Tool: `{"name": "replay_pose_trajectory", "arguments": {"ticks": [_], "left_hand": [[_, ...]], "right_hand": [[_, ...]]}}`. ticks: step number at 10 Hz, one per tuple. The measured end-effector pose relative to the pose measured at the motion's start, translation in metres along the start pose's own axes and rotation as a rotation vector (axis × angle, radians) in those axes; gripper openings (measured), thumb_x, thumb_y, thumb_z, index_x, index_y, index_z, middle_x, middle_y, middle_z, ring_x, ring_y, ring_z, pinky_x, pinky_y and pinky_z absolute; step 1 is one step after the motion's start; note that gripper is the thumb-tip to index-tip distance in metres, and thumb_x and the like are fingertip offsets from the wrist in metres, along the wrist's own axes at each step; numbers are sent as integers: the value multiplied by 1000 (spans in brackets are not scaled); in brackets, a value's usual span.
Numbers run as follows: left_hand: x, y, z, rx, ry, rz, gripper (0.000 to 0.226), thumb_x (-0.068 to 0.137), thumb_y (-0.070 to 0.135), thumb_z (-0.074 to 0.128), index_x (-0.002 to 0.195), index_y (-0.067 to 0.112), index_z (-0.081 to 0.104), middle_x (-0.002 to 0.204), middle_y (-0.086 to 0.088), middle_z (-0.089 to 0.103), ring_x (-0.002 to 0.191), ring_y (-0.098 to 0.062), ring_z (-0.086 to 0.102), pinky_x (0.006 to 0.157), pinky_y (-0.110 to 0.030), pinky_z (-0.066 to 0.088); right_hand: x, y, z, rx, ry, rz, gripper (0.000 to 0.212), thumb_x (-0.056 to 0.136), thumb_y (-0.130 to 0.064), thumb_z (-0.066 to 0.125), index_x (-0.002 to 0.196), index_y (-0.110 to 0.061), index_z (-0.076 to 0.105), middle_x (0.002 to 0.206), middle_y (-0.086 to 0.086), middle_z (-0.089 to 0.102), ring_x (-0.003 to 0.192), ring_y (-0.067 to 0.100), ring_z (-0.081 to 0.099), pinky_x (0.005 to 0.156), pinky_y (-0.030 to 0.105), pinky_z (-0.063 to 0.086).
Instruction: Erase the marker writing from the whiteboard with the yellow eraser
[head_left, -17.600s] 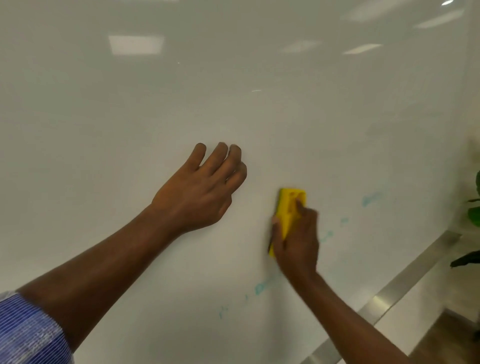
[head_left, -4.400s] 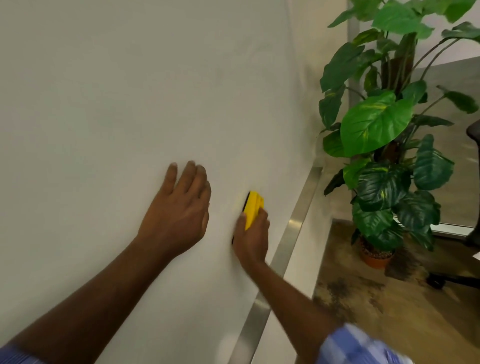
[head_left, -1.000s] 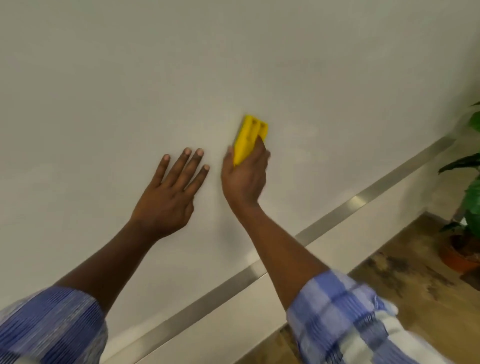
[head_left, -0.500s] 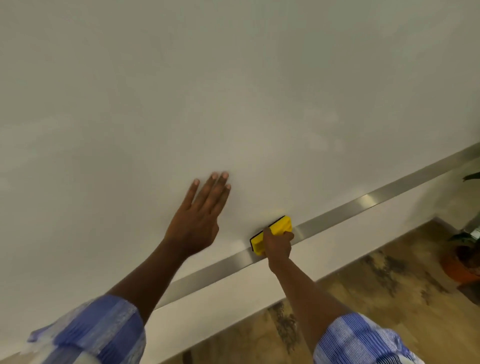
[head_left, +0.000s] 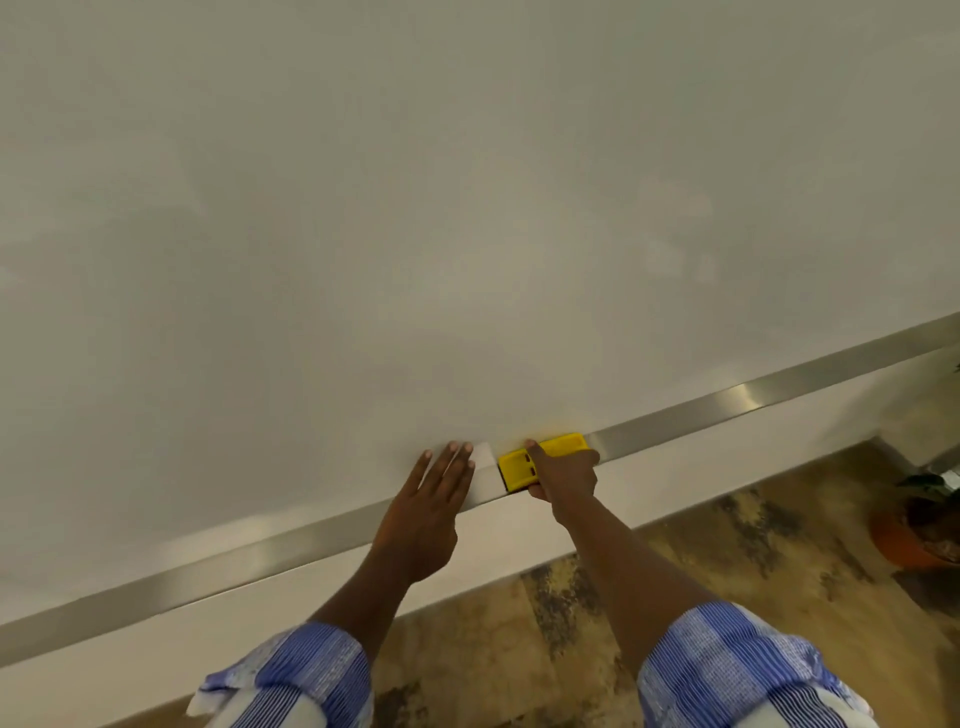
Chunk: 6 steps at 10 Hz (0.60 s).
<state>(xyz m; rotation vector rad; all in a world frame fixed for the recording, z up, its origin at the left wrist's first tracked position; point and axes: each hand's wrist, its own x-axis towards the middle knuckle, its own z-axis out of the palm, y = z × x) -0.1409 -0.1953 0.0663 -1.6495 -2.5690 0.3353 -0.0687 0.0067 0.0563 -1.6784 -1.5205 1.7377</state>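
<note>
The whiteboard (head_left: 467, 208) fills most of the view and shows no marker writing, only faint smudges. Along its lower edge runs a metal ledge (head_left: 753, 400). The yellow eraser (head_left: 524, 465) lies flat on that ledge, and my right hand (head_left: 563, 475) grips it from above with its fingers curled over the eraser. My left hand (head_left: 428, 512) sits just left of the eraser with straight fingers, its fingertips touching the board's bottom edge and its palm over the ledge.
A white wall strip (head_left: 260, 618) runs below the ledge, then a mottled brown floor (head_left: 727, 545). A potted plant in an orange pot (head_left: 914, 535) stands at the right edge. Blue checked sleeves cover both my forearms at the bottom.
My right hand slid the eraser down off the board onto the metal ledge. My left hand dropped from the board face to the ledge beside it. The view tilted further down.
</note>
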Motion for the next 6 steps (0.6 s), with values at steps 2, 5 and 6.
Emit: {"name": "replay_pose_trajectory", "arguments": {"ticks": [2, 5, 6], "left_hand": [[-13, 21, 37, -162, -242, -165, 80, 104, 47, 34, 163, 12, -7, 169, -9, -20, 155, -27, -22, 126, -47, -13], [-38, 47, 50, -461, -296, -333, 88, 105, 51, 38, 160, 10, -18, 167, -12, -26, 156, -30, -18, 129, -44, -2], [-42, 53, 43, -479, -287, -358, 88, 105, 51, 38, 160, 8, -15, 167, -14, -24, 156, -31, -16, 129, -45, 0]], "right_hand": [[-10, 16, -1, -400, 41, -236, 84, 84, -50, 70, 144, -13, 23, 122, 22, 56, 104, 44, 63, 87, 49, 54], [-25, 70, -25, -1050, -51, -622, 95, 92, -52, 57, 158, -24, -5, 161, 12, 17, 137, 34, 37, 96, 45, 47], [-27, 67, -36, -1079, -75, -671, 92, 93, -51, 56, 158, -23, -2, 161, 11, 21, 140, 34, 34, 100, 46, 45]]}}
